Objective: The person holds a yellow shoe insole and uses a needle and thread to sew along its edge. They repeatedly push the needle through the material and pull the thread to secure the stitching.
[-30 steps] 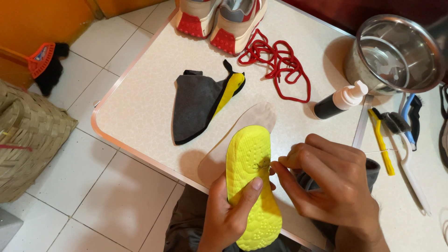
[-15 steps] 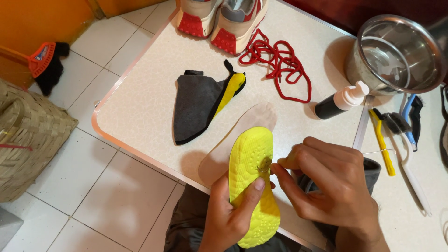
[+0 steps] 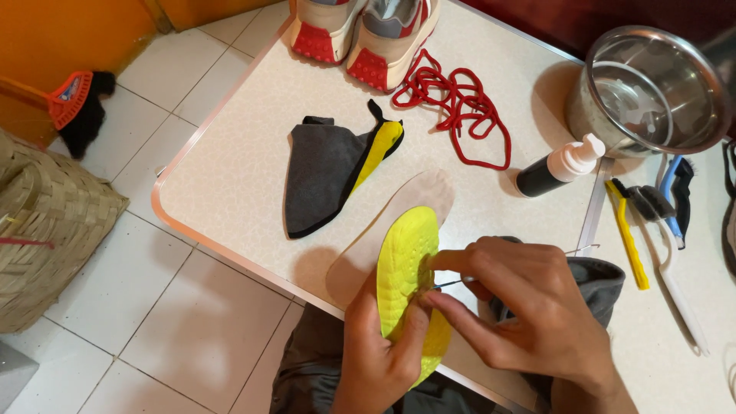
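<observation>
My left hand (image 3: 381,354) grips a yellow shoe insole (image 3: 404,262) from below, thumb across its textured face, holding it on edge over the table's front rim. My right hand (image 3: 529,316) pinches a thin metal needle (image 3: 452,283) with its tip against the insole's edge. A pale flat insole (image 3: 406,205) lies on the white table (image 3: 230,184) just behind the yellow one. Further back rests a grey and yellow folded shoe liner (image 3: 326,172).
A pair of red and grey sneakers (image 3: 360,34) stands at the table's far edge beside loose red laces (image 3: 460,107). At right are a steel bowl (image 3: 652,88), a small black bottle (image 3: 556,167), brushes (image 3: 652,215). A wicker basket (image 3: 46,230) and a red brush (image 3: 73,103) sit on the tiled floor.
The yellow insole has tipped a little more onto its edge in my left hand. My right hand stays at its rim with the needle.
</observation>
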